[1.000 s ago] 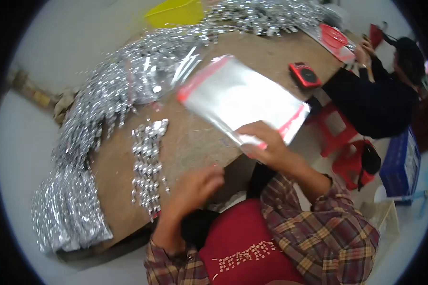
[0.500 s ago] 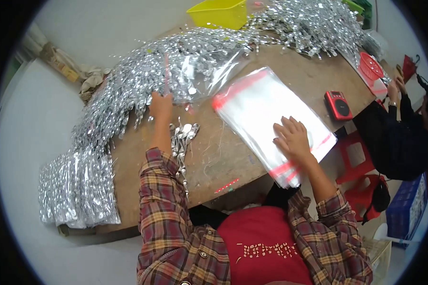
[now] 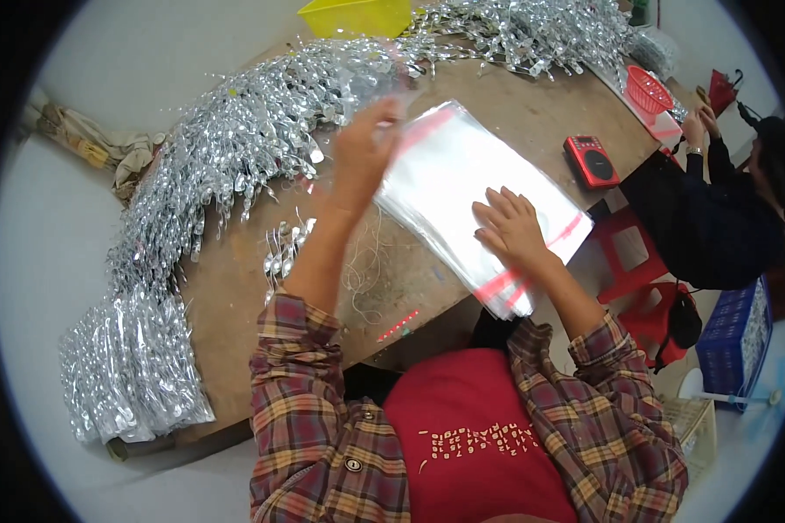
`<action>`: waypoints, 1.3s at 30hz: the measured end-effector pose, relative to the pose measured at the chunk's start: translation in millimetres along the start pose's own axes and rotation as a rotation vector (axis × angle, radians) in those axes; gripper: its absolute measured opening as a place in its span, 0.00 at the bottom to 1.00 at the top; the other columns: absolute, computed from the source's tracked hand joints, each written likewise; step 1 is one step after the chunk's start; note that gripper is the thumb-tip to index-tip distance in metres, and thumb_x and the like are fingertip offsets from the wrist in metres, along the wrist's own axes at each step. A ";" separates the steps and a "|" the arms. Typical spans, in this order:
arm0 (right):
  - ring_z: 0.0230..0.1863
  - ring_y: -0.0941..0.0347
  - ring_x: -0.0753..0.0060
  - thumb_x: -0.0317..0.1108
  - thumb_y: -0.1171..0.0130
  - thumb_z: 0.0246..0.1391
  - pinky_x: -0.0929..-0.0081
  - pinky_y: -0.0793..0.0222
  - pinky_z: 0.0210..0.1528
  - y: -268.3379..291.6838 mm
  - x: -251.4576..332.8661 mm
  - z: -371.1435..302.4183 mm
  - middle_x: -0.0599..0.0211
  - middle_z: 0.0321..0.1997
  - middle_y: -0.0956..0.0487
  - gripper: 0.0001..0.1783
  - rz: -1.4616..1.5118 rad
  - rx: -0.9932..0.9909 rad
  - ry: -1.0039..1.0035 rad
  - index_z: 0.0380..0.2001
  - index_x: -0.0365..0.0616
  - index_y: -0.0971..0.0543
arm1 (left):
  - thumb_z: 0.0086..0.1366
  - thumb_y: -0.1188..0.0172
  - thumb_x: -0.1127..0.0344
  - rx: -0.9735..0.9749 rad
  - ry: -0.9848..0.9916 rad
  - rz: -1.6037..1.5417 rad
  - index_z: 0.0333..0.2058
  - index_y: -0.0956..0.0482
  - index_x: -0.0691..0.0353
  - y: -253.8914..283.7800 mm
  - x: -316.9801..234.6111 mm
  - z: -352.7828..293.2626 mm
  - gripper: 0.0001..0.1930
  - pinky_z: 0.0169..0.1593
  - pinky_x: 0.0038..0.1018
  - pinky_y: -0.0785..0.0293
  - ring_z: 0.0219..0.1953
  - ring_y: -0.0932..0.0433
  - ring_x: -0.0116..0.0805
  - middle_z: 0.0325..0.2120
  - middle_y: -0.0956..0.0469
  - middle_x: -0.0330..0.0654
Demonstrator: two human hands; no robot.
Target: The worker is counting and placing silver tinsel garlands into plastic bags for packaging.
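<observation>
My right hand (image 3: 516,231) lies flat with fingers spread on a stack of clear plastic bags (image 3: 449,179) with red-edged ends. My left hand (image 3: 366,152) is lifted over the table by the stack's far left corner. Motion smears its fingers, so its grip is unclear. Just beyond its fingertips a see-through plastic bag (image 3: 377,80) shows faintly over silver foil strands (image 3: 262,122), heaped in a long curve. A small bunch of silver strands (image 3: 283,246) lies on the table near my left forearm.
Silver packs in clear bags (image 3: 131,370) pile up at the table's left end. A red radio (image 3: 591,161) stands right of the stack. Further off are a yellow bin (image 3: 358,16) and a red basket (image 3: 650,89). Another person (image 3: 715,209) works at the right, near red stools (image 3: 624,253).
My left hand has moved right and up from the silver strands toward the stack's corner. The loose clear bag no longer lies spread as before. My right hand remains on the stack.
</observation>
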State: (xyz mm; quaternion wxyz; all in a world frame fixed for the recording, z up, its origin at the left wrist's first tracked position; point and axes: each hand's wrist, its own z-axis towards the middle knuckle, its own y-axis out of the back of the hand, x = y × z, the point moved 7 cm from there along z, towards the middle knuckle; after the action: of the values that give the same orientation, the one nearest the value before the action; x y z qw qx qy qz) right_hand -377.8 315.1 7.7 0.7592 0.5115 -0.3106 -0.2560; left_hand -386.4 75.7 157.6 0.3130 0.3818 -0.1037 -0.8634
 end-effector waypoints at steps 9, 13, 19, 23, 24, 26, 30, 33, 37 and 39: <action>0.57 0.33 0.52 0.35 0.38 0.49 0.65 0.38 0.59 32.7 -21.4 -18.2 0.57 0.54 0.27 0.21 0.181 -0.031 0.099 0.48 0.47 0.24 | 0.54 0.44 0.72 0.455 -0.091 0.065 0.35 0.26 0.62 -136.9 -47.7 -101.2 0.09 0.36 0.38 0.27 0.32 0.24 0.48 0.29 0.23 0.47; 0.51 0.28 0.56 0.27 0.44 0.51 0.66 0.35 0.56 52.9 -47.4 -61.7 0.58 0.46 0.22 0.14 0.270 -0.196 -0.092 0.42 0.41 0.22 | 0.53 0.44 0.71 0.446 -0.160 -0.018 0.32 0.27 0.63 -147.9 -44.2 -118.6 0.07 0.36 0.40 0.28 0.32 0.25 0.49 0.27 0.25 0.48; 0.44 0.27 0.58 0.27 0.41 0.45 0.64 0.31 0.47 86.4 -64.1 -123.4 0.60 0.41 0.21 0.12 0.375 -0.383 -0.336 0.36 0.43 0.20 | 0.53 0.47 0.69 0.692 -0.117 0.014 0.26 0.30 0.63 -181.9 -65.8 -137.0 0.04 0.36 0.44 0.30 0.33 0.27 0.55 0.26 0.27 0.52; 0.50 0.28 0.55 0.23 0.42 0.42 0.62 0.33 0.51 83.5 -59.8 -122.7 0.58 0.46 0.22 0.17 0.264 -0.626 -0.184 0.39 0.42 0.22 | 0.54 0.42 0.69 0.765 -0.310 0.040 0.29 0.29 0.62 -186.3 -85.8 -151.3 0.06 0.34 0.44 0.30 0.30 0.27 0.53 0.27 0.26 0.51; 0.49 0.27 0.54 0.23 0.42 0.42 0.62 0.32 0.50 104.0 -40.7 -115.4 0.57 0.46 0.23 0.17 0.115 -0.693 -0.071 0.40 0.41 0.21 | 0.54 0.42 0.69 0.720 -0.364 -0.041 0.33 0.26 0.63 -179.4 -97.6 -149.4 0.08 0.39 0.43 0.30 0.34 0.26 0.52 0.31 0.25 0.53; 0.50 0.28 0.54 0.26 0.42 0.45 0.61 0.31 0.50 120.8 -7.4 -97.5 0.57 0.48 0.24 0.17 0.150 -0.633 0.011 0.42 0.43 0.21 | 0.55 0.43 0.68 0.742 -0.406 -0.014 0.41 0.25 0.64 -170.9 -109.3 -152.7 0.14 0.43 0.40 0.29 0.37 0.26 0.52 0.34 0.24 0.53; 0.48 0.28 0.55 0.36 0.42 0.47 0.61 0.35 0.54 104.7 57.7 -67.5 0.62 0.44 0.23 0.13 0.462 -0.521 0.320 0.39 0.49 0.22 | 0.56 0.42 0.68 0.925 -0.214 0.159 0.46 0.26 0.63 -178.1 -88.2 -168.0 0.18 0.49 0.39 0.29 0.46 0.27 0.52 0.42 0.24 0.52; 0.48 0.29 0.58 0.42 0.43 0.49 0.52 0.40 0.56 70.0 63.9 -50.7 0.66 0.38 0.22 0.11 0.163 -0.391 0.299 0.35 0.52 0.22 | 0.55 0.41 0.64 0.870 -0.306 0.166 0.53 0.31 0.64 -183.2 -80.8 -167.9 0.26 0.53 0.41 0.32 0.52 0.29 0.51 0.51 0.30 0.54; 0.49 0.30 0.59 0.48 0.44 0.49 0.44 0.44 0.56 57.5 32.9 -45.5 0.69 0.35 0.23 0.12 0.070 -0.359 0.167 0.32 0.55 0.22 | 0.52 0.39 0.67 0.924 -0.351 0.207 0.48 0.26 0.65 -177.2 -91.5 -162.5 0.23 0.51 0.41 0.31 0.50 0.29 0.51 0.47 0.28 0.56; 0.48 0.30 0.57 0.54 0.41 0.46 0.46 0.42 0.54 58.9 12.3 -46.2 0.66 0.40 0.23 0.22 0.069 -0.393 0.008 0.41 0.56 0.23 | 0.49 0.40 0.69 0.961 -0.336 0.183 0.47 0.25 0.64 -180.2 -98.1 -158.4 0.23 0.52 0.43 0.32 0.49 0.29 0.53 0.46 0.27 0.54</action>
State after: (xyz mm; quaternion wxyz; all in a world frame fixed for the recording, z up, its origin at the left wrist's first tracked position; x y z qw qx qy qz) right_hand -331.4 355.4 52.3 0.8540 0.3436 -0.2691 -0.2834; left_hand -304.5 287.0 31.7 0.1556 0.3277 -0.5705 -0.7368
